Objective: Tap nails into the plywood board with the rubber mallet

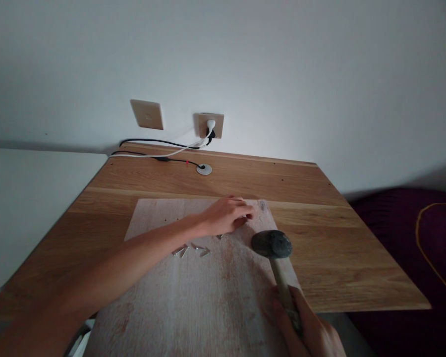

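My right hand (305, 322) is wrapped round the wooden handle of a rubber mallet (271, 244), whose black head is raised over the right edge of a pale wood-grain board (208, 302). Near the board's far right corner, my left hand (230, 214) has its fingers curled together close to the surface; whatever they pinch, if anything, is hidden. Several small silvery metal pins (200, 249) lie loose on the board beside my left forearm. Another metal pin (220, 236) sticks out partly from under my left hand.
The board lies on a brown wooden tabletop (338, 248). Behind it are a cable grommet (204, 169), black and white cables (152, 155) and a wall socket (217, 126) with plugs in it. A white surface (33, 198) stands left, a dark purple cushion-like thing (394, 223) right.
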Motion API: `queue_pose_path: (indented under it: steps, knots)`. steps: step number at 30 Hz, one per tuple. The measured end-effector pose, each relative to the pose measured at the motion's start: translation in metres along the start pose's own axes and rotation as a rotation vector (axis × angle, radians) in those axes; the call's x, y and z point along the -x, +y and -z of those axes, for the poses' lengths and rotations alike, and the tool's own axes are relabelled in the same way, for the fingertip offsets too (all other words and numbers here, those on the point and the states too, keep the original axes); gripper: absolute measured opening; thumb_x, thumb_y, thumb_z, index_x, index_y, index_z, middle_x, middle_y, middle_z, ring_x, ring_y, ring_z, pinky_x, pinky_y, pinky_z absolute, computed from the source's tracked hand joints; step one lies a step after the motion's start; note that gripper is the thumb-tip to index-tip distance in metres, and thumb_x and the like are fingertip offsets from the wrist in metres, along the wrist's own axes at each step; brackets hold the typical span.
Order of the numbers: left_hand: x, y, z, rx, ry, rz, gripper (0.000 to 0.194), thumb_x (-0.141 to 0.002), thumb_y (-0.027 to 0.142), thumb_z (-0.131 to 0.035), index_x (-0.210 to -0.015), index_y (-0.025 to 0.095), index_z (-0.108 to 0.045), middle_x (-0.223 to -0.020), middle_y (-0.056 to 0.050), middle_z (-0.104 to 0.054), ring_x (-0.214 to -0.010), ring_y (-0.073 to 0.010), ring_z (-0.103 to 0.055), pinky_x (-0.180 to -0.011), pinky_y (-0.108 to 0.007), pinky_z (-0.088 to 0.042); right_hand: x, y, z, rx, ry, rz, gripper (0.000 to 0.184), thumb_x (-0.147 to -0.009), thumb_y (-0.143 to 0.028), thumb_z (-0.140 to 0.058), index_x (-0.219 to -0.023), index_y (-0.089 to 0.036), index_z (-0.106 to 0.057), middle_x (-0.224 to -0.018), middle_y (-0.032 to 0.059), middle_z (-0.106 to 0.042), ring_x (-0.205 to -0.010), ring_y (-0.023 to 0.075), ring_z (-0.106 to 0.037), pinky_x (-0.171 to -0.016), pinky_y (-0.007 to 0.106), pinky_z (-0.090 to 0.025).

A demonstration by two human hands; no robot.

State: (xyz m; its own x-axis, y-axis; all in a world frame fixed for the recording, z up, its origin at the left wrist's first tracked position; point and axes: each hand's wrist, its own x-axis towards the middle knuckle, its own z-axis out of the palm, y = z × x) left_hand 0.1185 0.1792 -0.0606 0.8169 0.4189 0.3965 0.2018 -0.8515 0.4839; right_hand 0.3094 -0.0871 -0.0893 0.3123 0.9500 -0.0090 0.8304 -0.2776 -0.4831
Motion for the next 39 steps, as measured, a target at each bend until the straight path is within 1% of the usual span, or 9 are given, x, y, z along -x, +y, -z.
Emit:
queue_pose_path:
  steps: [4, 7, 13, 19, 23, 27, 31, 35, 39]
  knots:
    - [0.001, 0.001, -0.003, -0.023, 0.016, -0.018, 0.012, -0.099, 0.011, -0.062, -0.103, 0.019, -0.069, -0.104, -0.006, -0.077, -0.104, -0.0191, -0.070, -0.099, -0.033, -0.049, 0.000, -0.003, 0.002, 0.017, -0.011, 0.004, 0.071, -0.106, -0.068, -0.028, -0.124, -0.016, -0.072, -0.088, 0.0144, -0.086, -0.071, 0.0348, -0.082, -0.060, 0.037, -0.056]
    - [0.001, 0.001, -0.002, -0.040, 0.019, -0.008, 0.014, -0.099, 0.010, -0.061, -0.104, 0.019, -0.069, -0.104, -0.006, -0.078, -0.105, -0.0197, -0.069, -0.101, -0.035, -0.049, -0.001, -0.004, 0.003, 0.033, 0.008, 0.000, 0.071, -0.105, -0.070, -0.028, -0.123, -0.018, -0.073, -0.087, 0.0137, -0.086, -0.071, 0.0338, -0.082, -0.059, 0.035, -0.055]
    - [0.001, 0.001, -0.002, -0.033, 0.037, -0.027, 0.010, -0.099, 0.010, -0.061, -0.101, 0.017, -0.068, -0.101, -0.007, -0.078, -0.103, -0.0199, -0.069, -0.098, -0.034, -0.050, -0.001, -0.004, 0.003, -0.006, -0.035, -0.010, 0.068, -0.106, -0.069, -0.029, -0.126, -0.017, -0.068, -0.085, 0.0114, -0.086, -0.076, 0.0339, -0.083, -0.064, 0.036, -0.054]
    - [0.002, -0.003, -0.005, -0.058, 0.047, -0.050, 0.010, -0.098, 0.010, -0.063, -0.100, 0.018, -0.067, -0.098, -0.006, -0.077, -0.100, -0.0196, -0.069, -0.096, -0.033, -0.050, -0.001, -0.007, 0.005, 0.013, -0.029, 0.018, 0.070, -0.107, -0.071, -0.025, -0.121, -0.019, -0.070, -0.082, 0.0109, -0.085, -0.069, 0.0333, -0.082, -0.059, 0.036, -0.053]
    - [0.002, -0.004, -0.007, -0.068, 0.049, -0.048, 0.011, -0.098, 0.010, -0.062, -0.101, 0.019, -0.067, -0.100, -0.005, -0.076, -0.100, -0.0192, -0.069, -0.095, -0.033, -0.051, -0.002, -0.009, 0.006, -0.008, 0.007, 0.016, 0.068, -0.105, -0.073, -0.026, -0.112, -0.024, -0.072, -0.078, 0.0098, -0.085, -0.061, 0.0313, -0.079, -0.054, 0.034, -0.052]
    - [0.002, -0.005, -0.007, -0.071, 0.062, -0.068, 0.011, -0.098, 0.010, -0.062, -0.102, 0.018, -0.068, -0.100, -0.006, -0.076, -0.099, -0.0196, -0.069, -0.095, -0.034, -0.051, -0.003, -0.012, 0.008, -0.047, 0.006, 0.012, 0.061, -0.105, -0.073, -0.030, -0.109, -0.028, -0.072, -0.080, 0.0078, -0.086, -0.059, 0.0299, -0.079, -0.053, 0.033, -0.051]
    - [0.002, -0.004, -0.007, -0.074, 0.047, -0.073, 0.010, -0.098, 0.011, -0.063, -0.102, 0.018, -0.068, -0.100, -0.006, -0.075, -0.099, -0.0198, -0.069, -0.094, -0.034, -0.051, -0.003, -0.014, 0.010, -0.051, -0.011, -0.014, 0.059, -0.104, -0.072, -0.031, -0.110, -0.028, -0.070, -0.077, 0.0067, -0.085, -0.063, 0.0312, -0.080, -0.053, 0.034, -0.051]
    - [0.002, -0.003, -0.006, -0.062, 0.042, -0.057, 0.009, -0.097, 0.011, -0.063, -0.100, 0.018, -0.068, -0.099, -0.006, -0.075, -0.098, -0.0194, -0.069, -0.093, -0.033, -0.051, -0.003, -0.010, 0.008, -0.049, -0.006, -0.005, 0.063, -0.104, -0.074, -0.030, -0.111, -0.027, -0.072, -0.085, 0.0096, -0.087, -0.059, 0.0303, -0.079, -0.053, 0.034, -0.052]
    - [0.001, 0.000, -0.003, -0.045, 0.028, -0.041, 0.006, -0.099, 0.015, -0.063, -0.099, 0.019, -0.067, -0.099, -0.006, -0.076, -0.098, -0.0194, -0.069, -0.093, -0.033, -0.050, -0.002, -0.007, 0.006, -0.046, 0.004, 0.007, 0.066, -0.104, -0.075, -0.029, -0.113, -0.026, -0.072, -0.098, 0.0127, -0.088, -0.070, 0.0315, -0.083, -0.054, 0.033, -0.054]
